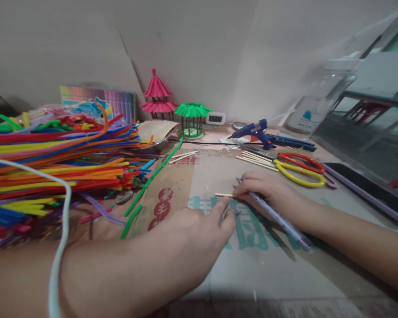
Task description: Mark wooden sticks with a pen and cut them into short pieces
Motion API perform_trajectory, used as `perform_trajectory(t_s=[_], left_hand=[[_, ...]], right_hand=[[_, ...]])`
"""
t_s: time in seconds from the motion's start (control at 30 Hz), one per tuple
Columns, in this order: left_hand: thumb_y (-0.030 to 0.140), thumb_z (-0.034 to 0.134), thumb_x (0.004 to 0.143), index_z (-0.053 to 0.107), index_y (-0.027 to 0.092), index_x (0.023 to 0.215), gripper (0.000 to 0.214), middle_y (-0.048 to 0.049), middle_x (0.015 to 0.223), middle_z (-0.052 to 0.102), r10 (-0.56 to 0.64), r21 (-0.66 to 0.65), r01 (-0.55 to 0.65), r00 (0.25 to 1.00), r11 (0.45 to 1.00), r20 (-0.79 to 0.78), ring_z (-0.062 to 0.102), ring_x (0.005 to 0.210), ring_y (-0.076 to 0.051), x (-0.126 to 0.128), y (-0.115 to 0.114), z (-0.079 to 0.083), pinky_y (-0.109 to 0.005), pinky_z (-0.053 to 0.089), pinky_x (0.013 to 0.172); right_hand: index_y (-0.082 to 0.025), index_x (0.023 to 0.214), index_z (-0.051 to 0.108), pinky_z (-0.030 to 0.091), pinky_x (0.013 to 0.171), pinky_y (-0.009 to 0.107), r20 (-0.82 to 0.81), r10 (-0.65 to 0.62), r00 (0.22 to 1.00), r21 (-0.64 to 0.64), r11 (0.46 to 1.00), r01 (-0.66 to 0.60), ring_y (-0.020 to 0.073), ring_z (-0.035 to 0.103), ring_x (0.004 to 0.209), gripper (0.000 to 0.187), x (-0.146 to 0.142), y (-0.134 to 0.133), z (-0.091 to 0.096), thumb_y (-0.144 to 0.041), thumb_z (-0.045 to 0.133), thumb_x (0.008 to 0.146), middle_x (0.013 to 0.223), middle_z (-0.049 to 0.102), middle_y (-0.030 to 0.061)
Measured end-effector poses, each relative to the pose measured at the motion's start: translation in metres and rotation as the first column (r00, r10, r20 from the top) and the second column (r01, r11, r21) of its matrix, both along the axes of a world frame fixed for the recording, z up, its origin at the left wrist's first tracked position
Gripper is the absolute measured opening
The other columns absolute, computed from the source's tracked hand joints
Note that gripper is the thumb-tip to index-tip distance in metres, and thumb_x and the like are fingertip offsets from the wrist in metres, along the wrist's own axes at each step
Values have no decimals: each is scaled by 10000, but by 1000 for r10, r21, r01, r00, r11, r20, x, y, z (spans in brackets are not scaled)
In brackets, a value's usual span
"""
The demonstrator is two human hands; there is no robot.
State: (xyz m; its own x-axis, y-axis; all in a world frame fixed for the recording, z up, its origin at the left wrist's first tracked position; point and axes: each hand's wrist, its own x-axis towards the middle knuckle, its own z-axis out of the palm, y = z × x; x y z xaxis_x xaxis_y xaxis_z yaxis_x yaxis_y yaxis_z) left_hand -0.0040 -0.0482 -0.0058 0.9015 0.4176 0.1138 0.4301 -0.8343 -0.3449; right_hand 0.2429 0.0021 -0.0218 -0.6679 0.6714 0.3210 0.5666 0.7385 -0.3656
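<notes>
My right hand (268,192) is closed round a pale purple pen (278,218), its tip down beside a thin wooden stick (223,194) that lies on the printed cardboard sheet (252,260). My left hand (199,232) rests on the cardboard with its fingers stretched toward the same stick, fingertips pressing near its right end. Which fingers touch the stick is hard to tell.
A big pile of coloured pipe cleaners (53,168) fills the left. Scissors with red and yellow handles (298,168), loose sticks (255,160), a blue glue gun (253,131), a green pavilion model (191,118) and a pink pavilion model (156,96) stand further back. A white cable (61,234) crosses my left arm.
</notes>
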Motion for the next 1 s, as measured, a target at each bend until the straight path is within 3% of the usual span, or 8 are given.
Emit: perform_trajectory(t_s=[0.17, 0.3, 0.5, 0.7, 0.83, 1.0], left_hand=[[56, 431, 853, 530, 81, 1301, 460, -201, 1378, 579, -2, -12, 1, 1000, 1000, -13, 665, 1085, -278, 1, 0, -1, -298, 447, 479], [65, 445, 862, 543, 116, 1284, 436, -207, 1431, 534, 48, -93, -51, 998, 994, -37, 695, 1001, -265, 1, 0, 1, -278, 480, 525], [9, 455, 820, 419, 207, 1437, 649, -186, 1524, 434, 145, -150, -146, 989, 978, -16, 710, 945, -228, 1, 1, 4, -304, 542, 703], [24, 447, 817, 427, 167, 1433, 632, -222, 1456, 500, 107, -91, -106, 994, 990, 14, 700, 996, -266, 4, 4, -3, -294, 544, 612], [13, 413, 825, 479, 145, 1376, 570, -212, 1324, 604, 125, -55, -125, 992, 991, -3, 713, 822, -229, 7, 6, -3, -302, 535, 583], [44, 444, 793, 562, 162, 1261, 498, -183, 1315, 613, 48, -53, -47, 999, 997, 9, 695, 980, -266, 3, 7, -5, -289, 513, 532]], right_hand=[[-194, 939, 678, 401, 696, 289, 1, 6, 1000, -5, 1000, -6, 167, 548, 786, 130, 1, 1, -1, -184, 551, 968, 836, 598, 32], [-199, 941, 673, 403, 687, 291, 8, 11, 1000, 7, 1000, -11, 167, 545, 774, 134, 1, 1, -1, -192, 542, 972, 826, 593, 31], [-202, 941, 662, 403, 675, 291, 8, 21, 1000, 32, 999, -21, 164, 540, 757, 137, 2, 2, -2, -207, 531, 982, 813, 587, 29], [-207, 932, 660, 428, 691, 301, 19, 4, 1000, 42, 999, -5, 174, 559, 780, 143, 2, 2, -4, -224, 526, 981, 831, 603, 35], [-189, 1047, 667, 462, 737, 326, -80, -34, 996, 98, 994, 42, 200, 594, 838, 199, -4, -4, 3, -331, 546, 977, 888, 645, 67], [-216, 1061, 644, 472, 685, 291, -174, -110, 979, -76, 992, 98, 169, 632, 776, 229, -9, -15, 7, -264, 428, 1004, 858, 684, 41]])
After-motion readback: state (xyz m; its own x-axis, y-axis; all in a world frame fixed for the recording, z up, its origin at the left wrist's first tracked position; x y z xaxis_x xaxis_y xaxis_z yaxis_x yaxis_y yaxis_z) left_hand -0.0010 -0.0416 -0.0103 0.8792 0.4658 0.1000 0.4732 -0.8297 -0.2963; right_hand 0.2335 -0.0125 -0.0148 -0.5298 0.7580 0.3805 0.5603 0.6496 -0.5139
